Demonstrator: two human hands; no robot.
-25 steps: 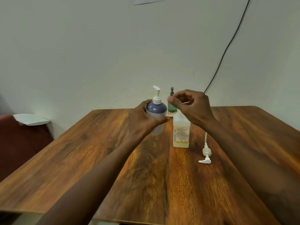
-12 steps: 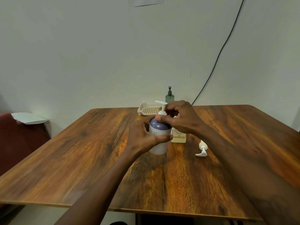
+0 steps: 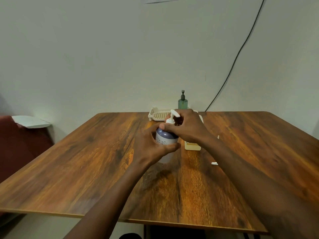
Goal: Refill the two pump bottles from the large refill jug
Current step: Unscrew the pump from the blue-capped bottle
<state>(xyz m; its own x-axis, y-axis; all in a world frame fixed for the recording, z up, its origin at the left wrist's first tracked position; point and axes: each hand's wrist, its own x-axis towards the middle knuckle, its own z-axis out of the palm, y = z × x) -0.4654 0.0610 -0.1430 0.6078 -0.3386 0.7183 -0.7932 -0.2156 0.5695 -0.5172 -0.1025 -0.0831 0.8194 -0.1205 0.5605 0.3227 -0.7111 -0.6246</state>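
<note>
A white pump bottle with a purple shoulder (image 3: 165,138) stands on the wooden table (image 3: 86,161) at its middle. My left hand (image 3: 151,147) wraps around the bottle's body. My right hand (image 3: 187,127) grips the white pump collar at its neck, fingers closed around it. Behind my right wrist stands a square bottle of yellowish liquid (image 3: 192,145), mostly hidden, its top out of sight. A loose white pump head (image 3: 214,163) lies on the table to the right, mostly covered by my right forearm.
A green pump bottle (image 3: 182,101) and a cream perforated tray (image 3: 159,115) stand at the table's far edge by the wall. A black cable (image 3: 238,54) runs down the wall. A red seat with a white object (image 3: 29,121) is at the left.
The purple-shouldered bottle has come nearer with my left hand. My right hand dropped from above the square bottle onto the pump collar and now covers the loose pump head.
</note>
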